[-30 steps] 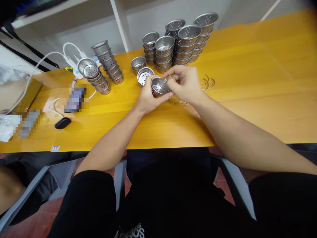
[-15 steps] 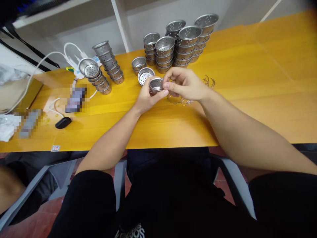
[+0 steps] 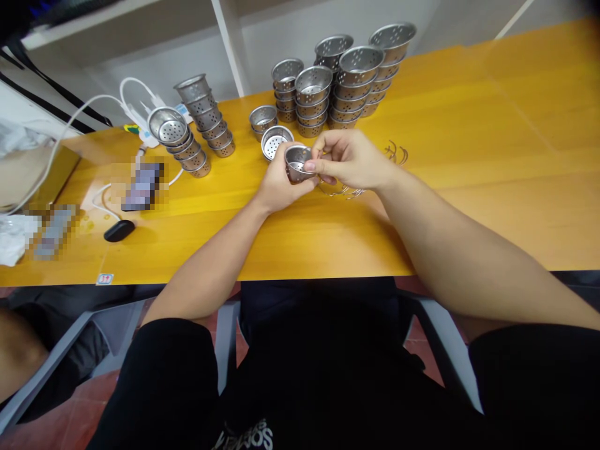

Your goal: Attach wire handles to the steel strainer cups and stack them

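My left hand is wrapped round a small perforated metal strainer cup, its mouth tilted up. At the cup's right rim my right hand is closed in a pinch on what looks like a thin wire handle, mostly hidden by the fingers. Loose curved wire handles lie on the table under my right hand, and a few more wires lie just beyond the wrist. Directly behind my left hand stands another strainer cup with a thin wire across its mouth.
Stacked strainer cups stand at the back middle, and two leaning stacks stand further left. A blurred phone, white cables, a black oval device and a plastic bag occupy the left of the yellow table.
The cup in my left hand has turned slightly and shifted a little right. My right fingers stay at its rim, with the thumb slightly moved.
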A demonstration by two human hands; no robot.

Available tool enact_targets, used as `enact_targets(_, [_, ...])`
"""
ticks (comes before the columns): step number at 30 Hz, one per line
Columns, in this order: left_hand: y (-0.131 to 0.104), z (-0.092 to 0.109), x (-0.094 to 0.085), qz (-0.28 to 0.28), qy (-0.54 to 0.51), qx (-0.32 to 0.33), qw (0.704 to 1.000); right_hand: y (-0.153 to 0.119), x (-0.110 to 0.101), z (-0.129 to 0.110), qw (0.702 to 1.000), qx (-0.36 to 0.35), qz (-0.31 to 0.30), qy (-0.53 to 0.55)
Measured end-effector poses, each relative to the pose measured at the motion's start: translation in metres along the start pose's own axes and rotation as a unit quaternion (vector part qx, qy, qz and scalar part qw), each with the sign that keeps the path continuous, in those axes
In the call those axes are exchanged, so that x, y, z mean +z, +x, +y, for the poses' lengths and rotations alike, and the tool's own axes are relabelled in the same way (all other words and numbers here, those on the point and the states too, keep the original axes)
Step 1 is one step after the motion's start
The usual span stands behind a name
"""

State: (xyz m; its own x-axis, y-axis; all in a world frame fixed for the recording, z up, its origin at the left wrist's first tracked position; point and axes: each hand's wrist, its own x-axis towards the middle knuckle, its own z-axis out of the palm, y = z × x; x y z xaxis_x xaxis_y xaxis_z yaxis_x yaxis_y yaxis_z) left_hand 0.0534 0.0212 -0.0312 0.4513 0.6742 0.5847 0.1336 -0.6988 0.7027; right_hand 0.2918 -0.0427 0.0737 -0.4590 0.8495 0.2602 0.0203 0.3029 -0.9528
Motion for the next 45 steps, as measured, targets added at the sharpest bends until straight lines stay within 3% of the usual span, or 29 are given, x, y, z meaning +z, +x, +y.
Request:
enact_targets(4, [-0.003, -0.007, -0.001, -0.013, -0.018, 0.005, 1.0, 0.002, 0.001, 0.009, 0.999, -0.04, 0.001, 0.001])
enact_targets(10, [-0.003, -0.01, -0.001, 0.012, -0.038, -0.001, 0.999, 0.006, -0.001, 0.029, 0.978, -0.131, 0.125, -0.104])
enact_targets(13, [-0.002, -0.015, -0.003, 0.04, -0.025, -0.012, 0.999, 0.003, -0.002, 0.031, 0.956, -0.162, 0.151, -0.192])
enact_targets(18, [0.0, -0.021, -0.003, 0.056, -0.006, 0.003, 0.998, -0.003, 0.0, 0.024, 0.955, -0.14, 0.13, -0.227])
enact_targets(26, [-0.001, -0.013, -0.007, 0.04, 0.047, 0.024, 0.998, 0.001, 0.001, 0.033, 0.964, -0.129, 0.079, -0.217])
enact_targets(34, [0.002, -0.016, -0.008, 0.038, 0.084, 0.037, 0.995, 0.0, 0.0, 0.038, 0.963, -0.151, 0.09, -0.204])
enact_targets(38, [0.01, -0.002, -0.018, 0.06, 0.111, 0.062, 0.99, 0.002, 0.003, 0.039, 0.97, -0.154, 0.074, -0.172])
enact_targets(41, [0.016, 0.006, -0.029, 0.042, 0.133, 0.08, 0.987, 0.004, 0.003, 0.042, 0.969, -0.154, 0.075, -0.176])
enact_targets(45, [0.019, -0.004, -0.046, 0.023, 0.148, 0.073, 0.986, 0.007, -0.002, 0.052, 0.962, -0.151, 0.133, -0.186])
